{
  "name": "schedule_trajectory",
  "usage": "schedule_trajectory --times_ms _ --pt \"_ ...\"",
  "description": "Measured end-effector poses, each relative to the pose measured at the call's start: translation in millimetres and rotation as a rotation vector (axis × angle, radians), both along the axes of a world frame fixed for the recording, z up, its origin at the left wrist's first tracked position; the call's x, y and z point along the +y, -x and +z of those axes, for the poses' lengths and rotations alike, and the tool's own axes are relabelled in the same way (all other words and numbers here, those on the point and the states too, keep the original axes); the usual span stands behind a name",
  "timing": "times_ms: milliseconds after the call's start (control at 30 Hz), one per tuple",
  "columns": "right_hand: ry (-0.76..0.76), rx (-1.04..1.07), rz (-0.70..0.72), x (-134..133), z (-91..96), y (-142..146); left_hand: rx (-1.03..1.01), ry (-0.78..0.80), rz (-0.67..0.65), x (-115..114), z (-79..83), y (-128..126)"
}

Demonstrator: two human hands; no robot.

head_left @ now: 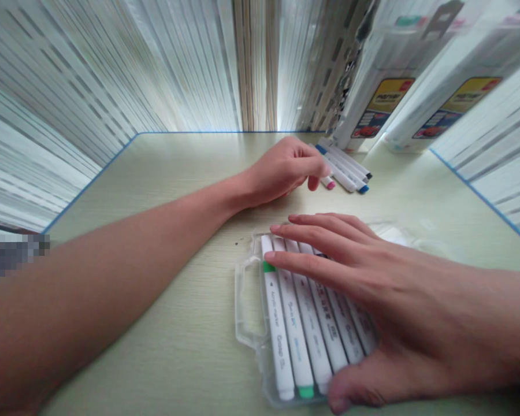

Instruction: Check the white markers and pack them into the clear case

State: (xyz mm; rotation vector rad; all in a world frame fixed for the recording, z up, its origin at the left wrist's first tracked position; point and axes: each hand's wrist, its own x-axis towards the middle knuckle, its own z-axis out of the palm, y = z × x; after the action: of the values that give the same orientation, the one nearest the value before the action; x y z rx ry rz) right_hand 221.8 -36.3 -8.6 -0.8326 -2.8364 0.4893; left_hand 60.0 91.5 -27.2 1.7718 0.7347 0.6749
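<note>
My right hand (385,289) lies spread over a clear plastic case (238,306), its fingers stretched across a row of white acrylic markers (281,335) and its thumb at the near edge. Green bands mark some of those markers; my palm hides the case's right part. Farther back, my left hand (286,170) is curled beside a small group of loose white markers (340,173). These have blue and black ends. A pink marker end (330,185) shows just past my left fingers. What the curled fingers hold, if anything, is hidden.
Two tall clear plastic containers (372,110) with yellow and dark labels stand at the back right. String curtains (190,69) hang around the light wood-grain table (177,323), which has a blue edge. A tiny dark speck (236,244) lies left of the case.
</note>
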Motion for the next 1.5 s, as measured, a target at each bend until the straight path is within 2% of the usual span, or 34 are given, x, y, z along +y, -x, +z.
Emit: schedule_trajectory --times_ms 600,1067,1233,1333,1433,1500 --pt "-0.006 0.023 -0.009 3.2 0.2 3.0 0.0 0.007 0.013 -0.1 0.0 0.6" --pt "0.018 0.014 -0.006 4.4 3.6 3.5 -0.05 0.054 -0.055 4.0 -3.0 3.7" --pt "-0.087 0.126 -0.001 2.1 6.2 2.7 -0.083 0.103 -0.028 3.0 -3.4 6.0" --pt "-0.209 0.246 -0.097 5.5 10.2 0.4 -0.13 0.136 0.054 2.7 -4.5 7.3" --pt "-0.326 0.332 -0.363 18.3 13.8 -6.6 -0.251 0.153 0.252 5.8 -6.9 7.3" --pt "-0.387 0.31 -0.53 30.4 14.0 -13.4 -0.304 0.131 0.389 9.2 -8.6 6.8"
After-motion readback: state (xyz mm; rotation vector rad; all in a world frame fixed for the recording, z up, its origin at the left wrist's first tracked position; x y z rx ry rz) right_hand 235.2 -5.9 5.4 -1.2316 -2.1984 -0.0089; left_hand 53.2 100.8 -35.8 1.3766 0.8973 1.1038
